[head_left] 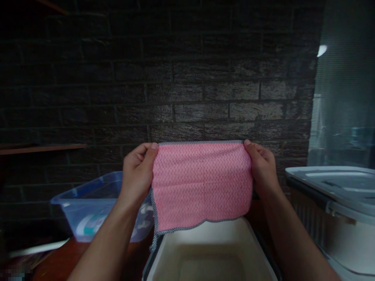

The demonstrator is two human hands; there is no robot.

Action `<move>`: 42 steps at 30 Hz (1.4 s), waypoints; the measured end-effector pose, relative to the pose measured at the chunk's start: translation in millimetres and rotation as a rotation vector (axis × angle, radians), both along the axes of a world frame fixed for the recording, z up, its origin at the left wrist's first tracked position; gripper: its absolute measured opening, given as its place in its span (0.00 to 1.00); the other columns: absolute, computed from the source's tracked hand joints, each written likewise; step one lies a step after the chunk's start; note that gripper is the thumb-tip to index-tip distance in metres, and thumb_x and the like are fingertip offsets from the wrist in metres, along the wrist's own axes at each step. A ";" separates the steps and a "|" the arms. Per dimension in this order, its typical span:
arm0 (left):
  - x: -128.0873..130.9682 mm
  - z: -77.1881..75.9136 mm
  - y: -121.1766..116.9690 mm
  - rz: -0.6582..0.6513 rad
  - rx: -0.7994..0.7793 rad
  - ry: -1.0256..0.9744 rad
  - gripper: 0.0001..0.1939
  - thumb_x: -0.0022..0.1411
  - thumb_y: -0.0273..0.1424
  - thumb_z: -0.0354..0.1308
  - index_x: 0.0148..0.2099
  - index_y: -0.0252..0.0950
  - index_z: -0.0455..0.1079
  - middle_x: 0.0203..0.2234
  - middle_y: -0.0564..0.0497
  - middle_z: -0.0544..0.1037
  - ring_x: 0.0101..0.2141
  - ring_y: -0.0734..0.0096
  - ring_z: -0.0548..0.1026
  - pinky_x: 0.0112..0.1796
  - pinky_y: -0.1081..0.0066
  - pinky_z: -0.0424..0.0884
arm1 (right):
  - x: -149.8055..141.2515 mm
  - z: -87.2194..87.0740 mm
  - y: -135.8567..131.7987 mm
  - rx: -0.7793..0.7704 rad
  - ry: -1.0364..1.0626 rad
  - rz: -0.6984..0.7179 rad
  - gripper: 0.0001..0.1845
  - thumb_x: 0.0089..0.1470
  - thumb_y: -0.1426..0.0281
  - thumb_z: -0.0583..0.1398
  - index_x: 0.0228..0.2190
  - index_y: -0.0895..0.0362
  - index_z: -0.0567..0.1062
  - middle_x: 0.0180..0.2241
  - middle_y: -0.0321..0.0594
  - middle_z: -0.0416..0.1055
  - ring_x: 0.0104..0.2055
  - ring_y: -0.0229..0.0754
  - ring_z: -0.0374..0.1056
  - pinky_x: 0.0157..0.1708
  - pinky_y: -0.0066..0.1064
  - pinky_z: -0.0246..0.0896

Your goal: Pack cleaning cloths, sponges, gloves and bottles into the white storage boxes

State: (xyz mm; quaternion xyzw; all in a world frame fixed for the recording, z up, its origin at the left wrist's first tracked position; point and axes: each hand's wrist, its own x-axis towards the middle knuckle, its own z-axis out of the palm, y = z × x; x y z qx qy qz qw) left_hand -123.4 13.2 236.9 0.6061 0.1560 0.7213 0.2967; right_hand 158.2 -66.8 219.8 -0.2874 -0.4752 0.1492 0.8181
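A pink cleaning cloth (202,183) with a black-and-white edging hangs stretched between my two hands. My left hand (137,168) pinches its upper left corner, thumb on the near side. The upper right corner is held the same way by my right hand (262,162). The top edge is pulled straight, while the lower edge hangs loose and wavy, with a short edging strip dangling at the lower left. Just below and behind the cloth stands an open cream-coloured bin (205,249), its far rim partly covered by the cloth.
To the left, a clear bluish plastic tub (88,201) holds white and green items, partly hidden by my left arm. A lidded container (336,210) stands at the right. Both rest near a brown wooden surface (64,257). A dark brick wall (187,78) rises behind.
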 end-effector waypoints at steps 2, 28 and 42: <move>0.7 -0.1 1.5 -0.005 -0.031 -0.005 0.07 0.62 0.35 0.63 0.33 0.37 0.73 0.20 0.55 0.68 0.20 0.76 0.61 0.19 0.75 0.54 | 0.6 -0.3 2.3 0.001 0.036 -0.034 0.15 0.53 0.62 0.66 0.22 0.55 0.72 0.21 0.31 0.60 0.22 0.35 0.53 0.21 0.29 0.47; 2.7 -2.9 17.6 -0.059 -0.191 0.038 0.12 0.54 0.30 0.64 0.42 0.36 0.76 0.24 0.54 0.73 0.20 0.76 0.64 0.20 0.76 0.56 | 0.6 -2.8 -0.6 -0.047 -0.046 -0.246 0.15 0.52 0.70 0.62 0.16 0.55 0.69 0.19 0.32 0.56 0.23 0.37 0.51 0.22 0.32 0.44; 5.1 -10.1 27.2 0.168 0.078 -0.011 0.12 0.63 0.33 0.65 0.49 0.41 0.73 0.24 0.57 0.68 0.24 0.76 0.62 0.24 0.75 0.57 | -4.8 -1.0 8.2 -0.032 0.061 0.055 0.18 0.54 0.60 0.68 0.22 0.56 0.71 0.20 0.31 0.60 0.21 0.34 0.51 0.21 0.29 0.45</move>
